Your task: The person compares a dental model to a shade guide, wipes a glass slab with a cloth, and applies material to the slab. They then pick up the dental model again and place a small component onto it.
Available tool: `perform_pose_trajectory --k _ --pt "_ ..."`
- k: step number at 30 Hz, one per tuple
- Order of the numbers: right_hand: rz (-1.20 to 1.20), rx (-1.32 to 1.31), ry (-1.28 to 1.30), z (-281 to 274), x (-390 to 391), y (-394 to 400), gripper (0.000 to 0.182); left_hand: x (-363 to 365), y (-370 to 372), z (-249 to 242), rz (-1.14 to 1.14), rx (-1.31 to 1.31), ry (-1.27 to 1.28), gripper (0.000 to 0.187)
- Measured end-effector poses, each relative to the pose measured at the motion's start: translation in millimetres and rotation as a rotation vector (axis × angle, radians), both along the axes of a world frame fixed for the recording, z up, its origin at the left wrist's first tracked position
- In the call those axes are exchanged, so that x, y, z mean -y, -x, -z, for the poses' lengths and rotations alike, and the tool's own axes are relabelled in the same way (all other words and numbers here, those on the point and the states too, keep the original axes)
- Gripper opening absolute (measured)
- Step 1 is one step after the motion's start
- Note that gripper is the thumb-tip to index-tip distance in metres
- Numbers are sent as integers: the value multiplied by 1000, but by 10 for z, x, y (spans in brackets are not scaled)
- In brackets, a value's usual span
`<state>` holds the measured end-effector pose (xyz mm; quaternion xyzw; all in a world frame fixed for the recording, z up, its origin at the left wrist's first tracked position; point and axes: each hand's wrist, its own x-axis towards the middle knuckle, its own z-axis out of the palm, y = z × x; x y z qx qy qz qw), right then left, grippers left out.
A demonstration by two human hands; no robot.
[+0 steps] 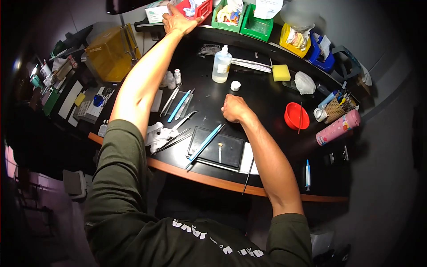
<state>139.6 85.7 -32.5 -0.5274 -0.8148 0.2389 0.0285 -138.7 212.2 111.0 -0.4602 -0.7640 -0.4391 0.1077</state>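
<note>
At the top left, my left hand (pixel 179 23) is stretched up to the back shelf and spans the near side of a red bin (pixel 204 8). Its fingers are on the bin's left and its thumb by the front edge. Something white and blue lies inside the bin. My right hand (pixel 235 108) rests as a closed fist on the black table, just below a small white cap or jar (pixel 235 86); what it holds, if anything, is hidden. Nearer me lies a black tray or pad (pixel 227 153), with a small tooth-like piece on a pin (pixel 220 147) and a blue-handled tool (pixel 207 141).
A clear bottle (pixel 221 66) stands mid-table, with a yellow sponge (pixel 281 72) to its right. Also there are a red bowl (pixel 293 116), a pink flask (pixel 338 127) and a syringe (pixel 308 175). Green bins (pixel 257 30), a yellow bin (pixel 291 44) and a blue bin (pixel 321 60) line the shelf.
</note>
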Motion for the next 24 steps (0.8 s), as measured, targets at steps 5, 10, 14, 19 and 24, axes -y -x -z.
perform_pose_trajectory --k 5,10,14,19,24 --pt "-50 63 -100 56 -97 -44 29 942 571 -26 375 -108 103 67" --pt "58 -127 -62 176 -233 -178 28 2710 1206 92 565 350 59 31" --pt "154 -517 -230 125 -160 -275 16 3554 1946 845 291 272 4 24" --pt "64 -702 -239 -259 12 -229 9 4078 2074 1395 240 157 506 86" --pt "-25 -779 -141 -611 477 -9 14 4095 1973 1427 240 107 550 83"
